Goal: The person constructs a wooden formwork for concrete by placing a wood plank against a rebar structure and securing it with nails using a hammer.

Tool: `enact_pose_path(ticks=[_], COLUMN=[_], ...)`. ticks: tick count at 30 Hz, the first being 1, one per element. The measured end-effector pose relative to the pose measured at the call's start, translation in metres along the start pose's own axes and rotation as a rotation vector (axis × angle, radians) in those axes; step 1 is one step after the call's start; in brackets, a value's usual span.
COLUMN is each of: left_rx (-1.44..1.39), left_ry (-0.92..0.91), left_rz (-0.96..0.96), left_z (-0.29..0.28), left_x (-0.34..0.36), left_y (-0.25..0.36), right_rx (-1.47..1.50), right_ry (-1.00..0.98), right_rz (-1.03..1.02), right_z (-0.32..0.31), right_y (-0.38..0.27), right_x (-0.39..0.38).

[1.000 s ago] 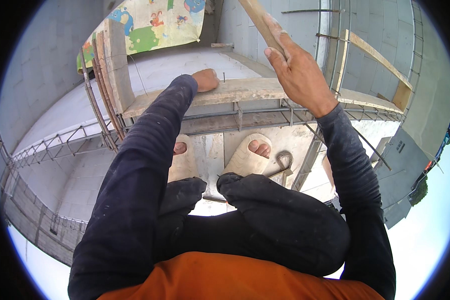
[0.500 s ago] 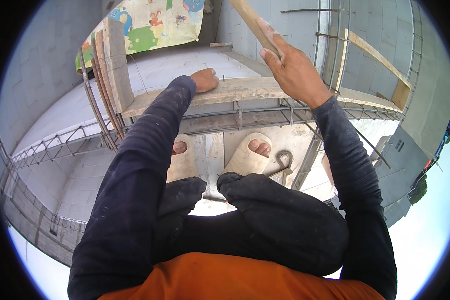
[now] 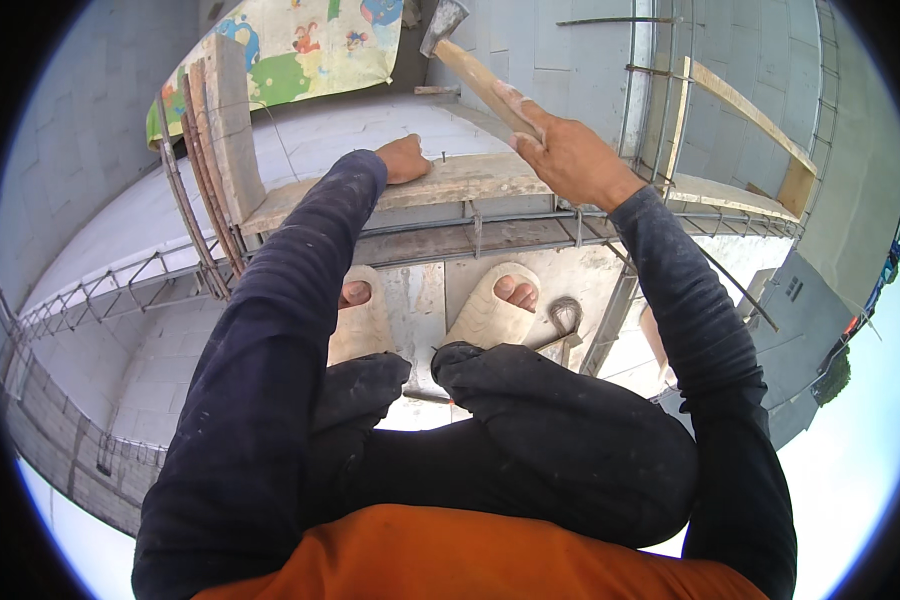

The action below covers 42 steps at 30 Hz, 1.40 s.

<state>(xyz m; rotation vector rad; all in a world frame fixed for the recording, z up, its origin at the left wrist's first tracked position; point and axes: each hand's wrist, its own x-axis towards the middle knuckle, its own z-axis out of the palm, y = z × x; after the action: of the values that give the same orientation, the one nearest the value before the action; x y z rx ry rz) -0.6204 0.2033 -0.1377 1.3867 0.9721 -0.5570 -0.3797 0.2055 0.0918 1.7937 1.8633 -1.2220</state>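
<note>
- Head view, looking down: the right hand (image 3: 570, 160) is clamped around the wooden handle of a hammer (image 3: 475, 70), raised above the work at the far side of the scene.
- Hammer's long axis runs diagonally, from the hand up and to the far left; its dark metal head (image 3: 443, 20) is at the far end, tilted away from the person.
- Handle is pale, worn wood, smudged with light dust; the head looks grey and scuffed.
- Left hand (image 3: 405, 158) rests with its fingers curled together on a wooden plank (image 3: 450, 180), just beside a small nail (image 3: 440, 156) standing in the plank; whether the fingers pinch it I cannot tell.
- Plank lies left to right across a steel rebar cage (image 3: 490, 235), its surface rough and stained with cement.
- Near of the plank, two feet in pale sandals (image 3: 490, 310) stand on a concrete surface, with a coil of binding wire (image 3: 566, 312) just right of the right foot.
- Far left, upright boards (image 3: 220, 120) lean by a colourful printed sheet (image 3: 290, 50).
- Grey block walls (image 3: 750, 60) rise at the far right.
</note>
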Motion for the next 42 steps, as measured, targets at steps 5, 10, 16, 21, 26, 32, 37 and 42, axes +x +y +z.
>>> enact_pose_path(ticks=[5, 10, 16, 21, 26, 32, 37, 42], left_rx=[-0.002, -0.031, -0.01, -0.02, 0.03, -0.008, 0.0, 0.195], left_ry=[0.094, 0.011, -0.002, 0.034, -0.041, -0.072, -0.141, -0.062], left_rz=[0.055, -0.006, -0.009, 0.003, 0.117, 0.024, 0.005, 0.038], left_z=[0.015, -0.001, 0.005, 0.0, -0.006, -0.014, -0.012, -0.013], left_x=[0.002, 0.002, -0.002, 0.003, 0.002, -0.007, -0.003, -0.001], left_y=[-0.02, -0.011, -0.004, -0.026, -0.022, -0.011, -0.027, -0.031], right_rx=[-0.171, 0.004, -0.189, -0.092, -0.003, -0.051, 0.02, -0.185], right_ry=[-0.404, -0.065, -0.508, -0.174, -0.212, -0.41, -0.211, -0.55], right_rz=[-0.009, 0.106, 0.032, 0.096, 0.092, 0.1, 0.102, 0.02], right_z=[-0.009, -0.018, -0.006, -0.012, -0.005, -0.008, -0.007, -0.004], right_y=[-0.013, -0.026, 0.008, -0.005, -0.005, -0.01, -0.021, -0.014], right_x=[0.007, 0.005, 0.008, 0.012, 0.005, 0.016, 0.012, 0.023])
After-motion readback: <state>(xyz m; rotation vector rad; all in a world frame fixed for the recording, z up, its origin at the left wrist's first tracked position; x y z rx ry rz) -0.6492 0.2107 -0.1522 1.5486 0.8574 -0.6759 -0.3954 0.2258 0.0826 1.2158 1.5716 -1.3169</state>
